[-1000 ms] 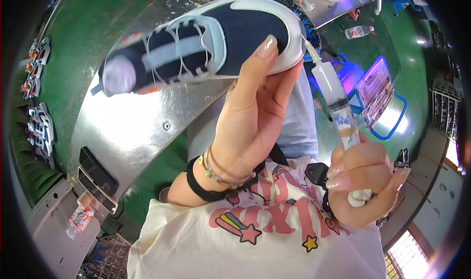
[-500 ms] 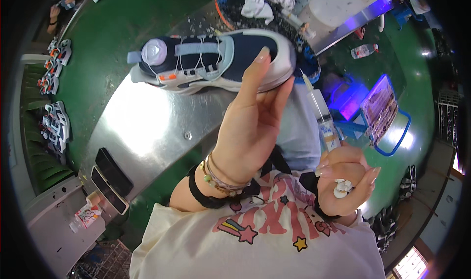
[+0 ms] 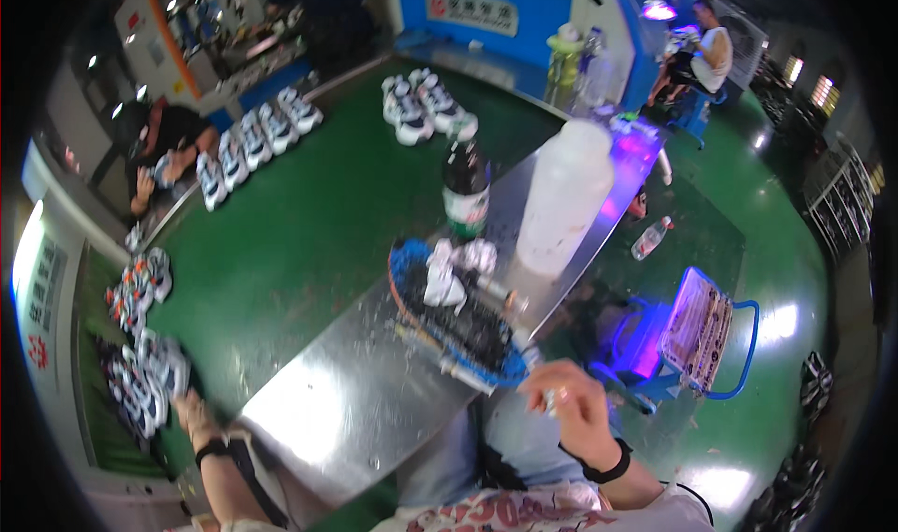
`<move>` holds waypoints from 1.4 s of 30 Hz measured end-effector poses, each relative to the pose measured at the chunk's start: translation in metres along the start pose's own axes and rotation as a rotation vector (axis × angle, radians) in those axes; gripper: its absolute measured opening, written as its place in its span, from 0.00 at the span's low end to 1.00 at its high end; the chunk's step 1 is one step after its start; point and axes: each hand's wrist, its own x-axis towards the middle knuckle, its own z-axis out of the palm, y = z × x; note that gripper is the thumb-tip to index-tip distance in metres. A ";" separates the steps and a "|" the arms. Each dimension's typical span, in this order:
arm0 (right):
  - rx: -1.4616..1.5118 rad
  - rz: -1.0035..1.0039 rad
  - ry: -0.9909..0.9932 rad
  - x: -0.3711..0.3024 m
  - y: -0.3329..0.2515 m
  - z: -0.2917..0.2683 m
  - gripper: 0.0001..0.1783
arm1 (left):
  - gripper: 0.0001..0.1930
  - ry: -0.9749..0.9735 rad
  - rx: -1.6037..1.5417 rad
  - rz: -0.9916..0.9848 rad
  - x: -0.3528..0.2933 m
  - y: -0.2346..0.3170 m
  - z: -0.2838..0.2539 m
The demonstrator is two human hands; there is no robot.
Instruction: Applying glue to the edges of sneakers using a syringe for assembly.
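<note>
At the far left, my left hand (image 3: 195,418) is closed on the near end of a white and dark blue sneaker (image 3: 165,362), beside other sneakers; its fingers are partly hidden. My right hand (image 3: 575,403) is raised just past the near right end of a blue-rimmed, sole-shaped tray (image 3: 510,371). Its fingers curl around a small white wad (image 3: 550,401). The tray has a dark, crusted inside. Crumpled white cloths (image 3: 444,278) and a syringe (image 3: 500,292) lie in it. A pale, slender thing (image 3: 458,371) lies along its near edge; its kind is unclear.
A steel strip (image 3: 309,406) edges the green table (image 3: 309,261). A dark bottle (image 3: 466,191) and a large white jug (image 3: 566,200) stand beyond the tray. Sneakers (image 3: 253,144) line the far left edge, near another person (image 3: 168,149). A blue-framed chair (image 3: 702,336) stands right.
My left hand has carried the sneaker from in front of me to the far left. My right hand has moved up toward the tray, and the syringe no longer shows in it. The view has tilted up.
</note>
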 end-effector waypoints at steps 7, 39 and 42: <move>0.354 0.246 -0.087 0.014 0.026 -0.015 0.25 | 0.15 -0.241 -0.241 -0.486 -0.025 -0.002 0.145; 0.408 0.410 -0.139 0.015 0.006 -0.045 0.30 | 0.24 -0.829 0.126 -0.671 -0.199 0.088 0.340; 0.305 0.326 -0.102 0.026 -0.002 -0.037 0.29 | 0.22 -0.758 -0.033 -0.702 -0.237 0.134 0.244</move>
